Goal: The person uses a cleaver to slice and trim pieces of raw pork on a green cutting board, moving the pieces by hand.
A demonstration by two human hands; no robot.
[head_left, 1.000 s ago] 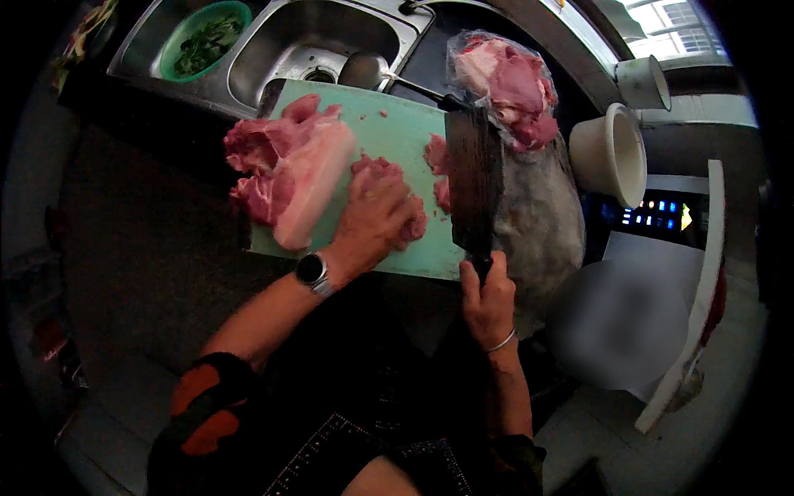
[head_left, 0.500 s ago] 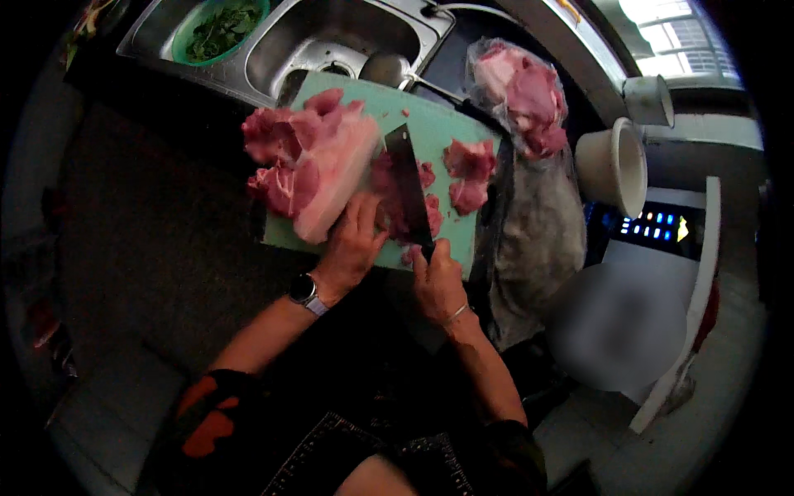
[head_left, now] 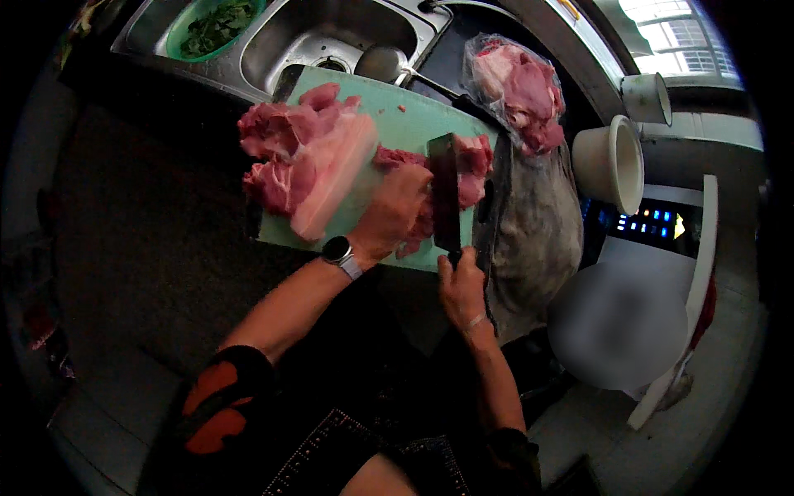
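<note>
— Meat [head_left: 413,161], that small pink piece on the green cutting board [head_left: 397,107]; where exactly is it?

— Toward the board's right half, under the left hand [head_left: 395,217], which lies flat on it with the fingers pressed down to pin it.

— And the knife?

— The cleaver [head_left: 444,192] stands on edge just right of those fingers, its blade down in the meat. The right hand [head_left: 461,285] is wrapped tight round the handle at the board's near edge.

— What else sits on the board?

— A big slab of pork [head_left: 306,165] with a pale band of fat fills the left half, well apart from the blade. A few cut pieces [head_left: 473,165] lie past the cleaver at the right edge.

— Around the board?

— Behind it is a steel sink [head_left: 331,37] with a ladle [head_left: 380,62] and a green bowl of greens [head_left: 217,25]. To the board's right lie a grey cloth [head_left: 533,231] and, farther back, a clear bag of meat [head_left: 521,87]. Beyond those stands a cream pot [head_left: 612,165].

— Wrists?

— A watch [head_left: 339,250] on the left.
</note>
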